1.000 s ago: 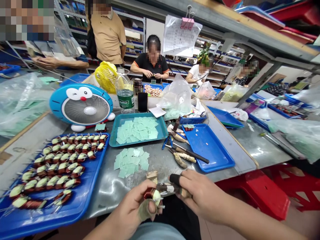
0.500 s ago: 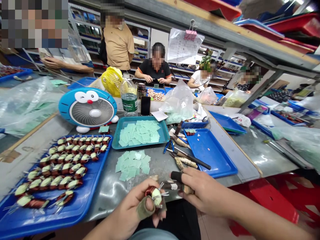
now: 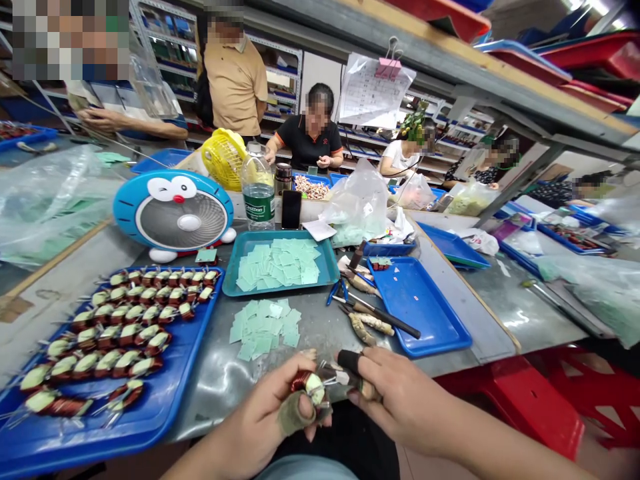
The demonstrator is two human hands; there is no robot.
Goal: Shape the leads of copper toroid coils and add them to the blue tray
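My left hand (image 3: 267, 403), its thumb in a grubby olive finger cover, closes round a copper-wound coil (image 3: 303, 383) with a pale-yellow taped face and thin wire leads. My right hand (image 3: 400, 393), with a black cover on one finger, grips a dark flat-fronted tool (image 3: 327, 371) whose worn tan handle is mostly hidden by the fingers. The tool's front end lies at the coil's wire leads; whether it touches them I cannot tell. Beyond the hands lies a loose pile of pale green square sheets (image 3: 265, 330) on the metal table.
Rows of similar coils stand in a blue tray (image 3: 187, 373) on the left. A teal tray (image 3: 330, 267) holds more green sheets. Pliers (image 3: 363, 323) lie beside another blue tray (image 3: 425, 307). Behind are a blue fan (image 3: 175, 213) and a bottle (image 3: 259, 193). Co-workers sit or stand opposite.
The tool in my right hand has moved left, to the wire leads of the coil. My left hand still holds the coil. Opposite, a seated co-worker's hands have moved apart.
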